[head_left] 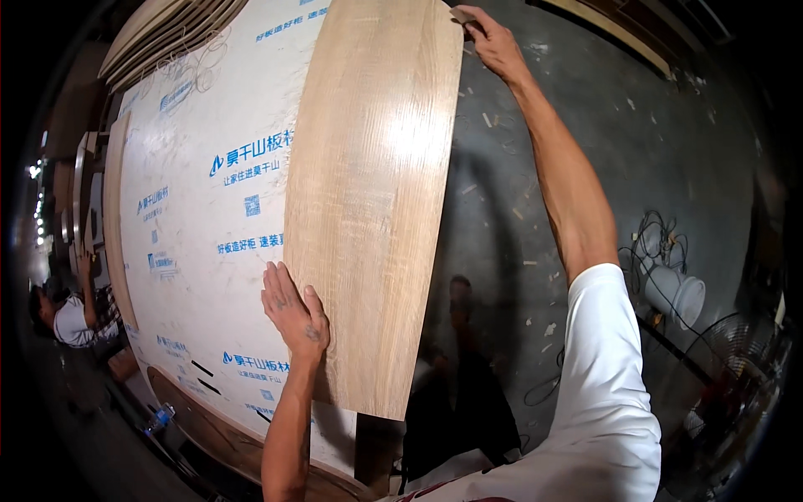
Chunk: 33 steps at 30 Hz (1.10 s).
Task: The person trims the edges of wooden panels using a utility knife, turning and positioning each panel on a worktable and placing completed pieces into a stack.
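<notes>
- Wood-grain panel (pixel 372 192) overhangs worktable's (pixel 192 201) right edge; looks stiff, slick, best held by long edges.
- Left hand (pixel 294 316) lies flat, thumb spread.
- Right hand (pixel 497 48) pinches small flat piece (pixel 459 14) at panel's far corner.

Bright across wood-grain panel (pixel 368 217) and white sheet (pixel 192 192), flaring into glare along panel's upper right! Dimmer over grey floor (pixel 535 251), with soft shadow beside panel. Dotted with small lights (pixel 36 172) at far left, murky there. Crisp mid-frame, bowed toward rim, black at corners.
</notes>
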{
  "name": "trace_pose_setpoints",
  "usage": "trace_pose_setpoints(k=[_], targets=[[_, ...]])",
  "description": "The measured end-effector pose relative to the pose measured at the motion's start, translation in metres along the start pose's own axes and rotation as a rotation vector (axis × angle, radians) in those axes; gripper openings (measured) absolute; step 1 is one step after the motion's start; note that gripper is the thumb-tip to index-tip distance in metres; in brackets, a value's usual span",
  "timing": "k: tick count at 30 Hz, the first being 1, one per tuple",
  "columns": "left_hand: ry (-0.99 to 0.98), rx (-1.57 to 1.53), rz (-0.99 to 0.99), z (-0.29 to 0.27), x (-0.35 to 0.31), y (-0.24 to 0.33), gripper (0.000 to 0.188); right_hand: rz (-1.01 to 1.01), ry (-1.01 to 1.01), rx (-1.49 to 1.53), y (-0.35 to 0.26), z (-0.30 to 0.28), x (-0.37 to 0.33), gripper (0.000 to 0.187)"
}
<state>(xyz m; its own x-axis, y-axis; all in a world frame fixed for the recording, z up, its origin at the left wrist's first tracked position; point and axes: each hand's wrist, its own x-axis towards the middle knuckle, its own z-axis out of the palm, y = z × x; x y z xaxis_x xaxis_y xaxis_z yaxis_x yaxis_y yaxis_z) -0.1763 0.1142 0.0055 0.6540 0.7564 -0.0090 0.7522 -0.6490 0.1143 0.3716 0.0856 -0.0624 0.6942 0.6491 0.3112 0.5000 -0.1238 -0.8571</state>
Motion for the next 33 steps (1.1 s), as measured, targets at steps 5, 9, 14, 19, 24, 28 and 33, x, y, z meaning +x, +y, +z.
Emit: trace_pose_setpoints(k=[5, 9, 14, 19, 24, 28, 33], targets=[[0.014, -0.048, 0.016, 0.004, 0.001, 0.003, 0.058, -0.043, 0.027, -0.044, 0.0, -0.006, -0.013, 0.03], [0.021, -0.067, 0.008, 0.006, 0.001, 0.003, 0.059, -0.166, 0.032, -0.104, -0.012, -0.002, -0.052, 0.036], [0.07, -0.11, 0.005, 0.015, -0.004, -0.006, 0.06, -0.178, 0.052, -0.092, -0.061, 0.019, -0.152, 0.042], [0.153, -0.14, 0.034, 0.018, -0.001, -0.003, 0.063, -0.256, 0.037, -0.196, -0.125, 0.031, -0.286, 0.046], [0.202, -0.145, 0.043, 0.019, -0.003, -0.009, 0.062, -0.255, -0.05, -0.267, -0.229, 0.054, -0.465, 0.038], [0.181, -0.15, 0.029, 0.018, 0.002, 0.001, 0.062, -0.152, -0.422, -0.168, -0.297, 0.058, -0.617, 0.034], [0.122, -0.102, -0.016, 0.017, -0.003, -0.004, 0.062, 0.005, -0.834, 0.125, -0.276, 0.017, -0.604, 0.045]])
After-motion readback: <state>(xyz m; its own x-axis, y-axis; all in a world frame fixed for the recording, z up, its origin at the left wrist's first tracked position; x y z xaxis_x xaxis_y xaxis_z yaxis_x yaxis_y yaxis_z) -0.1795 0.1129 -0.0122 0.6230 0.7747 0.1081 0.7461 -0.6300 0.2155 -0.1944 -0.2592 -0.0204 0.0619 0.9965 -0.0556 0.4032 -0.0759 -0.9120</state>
